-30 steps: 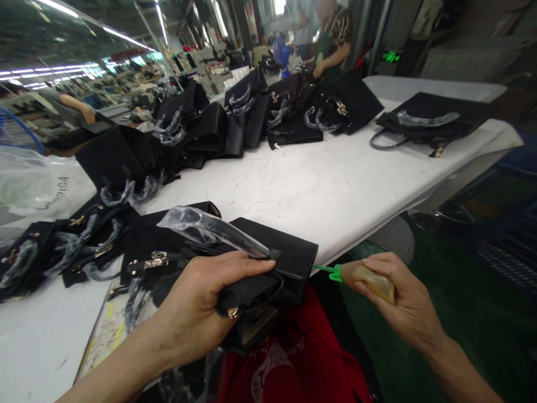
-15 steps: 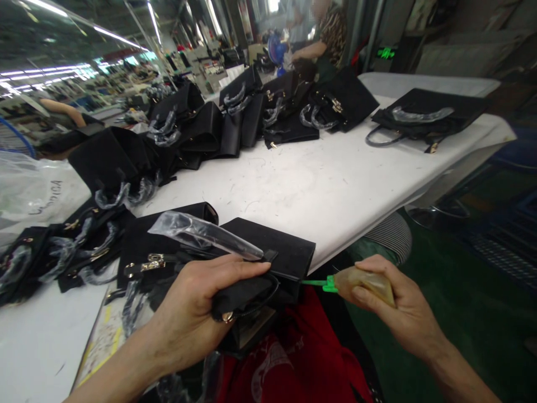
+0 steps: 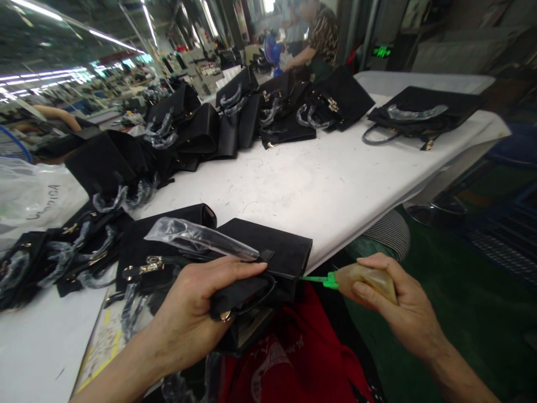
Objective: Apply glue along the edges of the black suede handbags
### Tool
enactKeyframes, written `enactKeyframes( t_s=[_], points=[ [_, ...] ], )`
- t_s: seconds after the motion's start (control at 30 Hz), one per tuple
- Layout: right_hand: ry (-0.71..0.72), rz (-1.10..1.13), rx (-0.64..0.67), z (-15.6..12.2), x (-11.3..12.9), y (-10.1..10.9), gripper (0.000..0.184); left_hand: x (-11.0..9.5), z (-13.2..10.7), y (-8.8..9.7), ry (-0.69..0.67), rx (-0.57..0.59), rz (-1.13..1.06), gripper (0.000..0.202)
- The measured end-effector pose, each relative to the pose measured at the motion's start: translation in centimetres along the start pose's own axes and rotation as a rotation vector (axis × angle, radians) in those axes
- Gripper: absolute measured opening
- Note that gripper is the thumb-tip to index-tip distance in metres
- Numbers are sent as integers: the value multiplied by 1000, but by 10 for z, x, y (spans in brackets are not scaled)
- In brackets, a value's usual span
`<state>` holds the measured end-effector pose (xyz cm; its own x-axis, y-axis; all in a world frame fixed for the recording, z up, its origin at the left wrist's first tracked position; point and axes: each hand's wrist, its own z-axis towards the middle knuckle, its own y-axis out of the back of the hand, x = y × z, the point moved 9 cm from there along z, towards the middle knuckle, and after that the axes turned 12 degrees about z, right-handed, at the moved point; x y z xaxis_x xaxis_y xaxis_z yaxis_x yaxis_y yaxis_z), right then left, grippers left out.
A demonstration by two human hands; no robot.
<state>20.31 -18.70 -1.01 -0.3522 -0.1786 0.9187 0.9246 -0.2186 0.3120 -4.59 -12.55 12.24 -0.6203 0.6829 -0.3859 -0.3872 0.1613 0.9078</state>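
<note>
A black suede handbag (image 3: 277,254) lies at the near edge of the white table (image 3: 319,184), its handle wrapped in clear plastic (image 3: 201,238). My left hand (image 3: 197,308) is closed on the bag's near side, thumb on top and fingers curled under the edge. My right hand (image 3: 394,305) grips a small squeeze bottle (image 3: 369,277) of amber liquid with a green nozzle (image 3: 321,279). The nozzle tip touches the bag's right corner.
Several more black handbags (image 3: 188,129) stand in a row along the table's far side, and others lie at the left (image 3: 62,252). One bag (image 3: 419,115) lies flat at the far right. A person (image 3: 316,36) works at the far end. Red cloth (image 3: 289,358) covers my lap.
The bottle's nozzle has moved left from a small gap to touch the bag's corner. My left hand keeps its hold on the bag.
</note>
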Motion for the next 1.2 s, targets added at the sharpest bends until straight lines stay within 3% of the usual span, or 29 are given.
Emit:
enactKeyframes(
  t_s=[0.1,0.23,0.43,0.57,0.83,1.0,1.2],
  points=[
    [6,-15,34,2,1,-4,21,0,0,0,-4,0,8,35],
    [34,-57,-36,3,4,1,23,1,1,0,0,-4,-5,34],
    [28,4,65,3,6,-8,20,-1,1,-2,-5,14,5,34],
    [37,-46,-44,5,9,3,22,-1,1,0,-1,2,-3,34],
    [0,124,54,-2,16,-7,21,3,-1,1,14,-19,3,36],
    [33,9,31,-2,22,-3,21,10,-6,4,64,-35,-9,46],
    [55,-3,28,-3,31,1,21,11,2,5,110,-30,23,30]
  ],
)
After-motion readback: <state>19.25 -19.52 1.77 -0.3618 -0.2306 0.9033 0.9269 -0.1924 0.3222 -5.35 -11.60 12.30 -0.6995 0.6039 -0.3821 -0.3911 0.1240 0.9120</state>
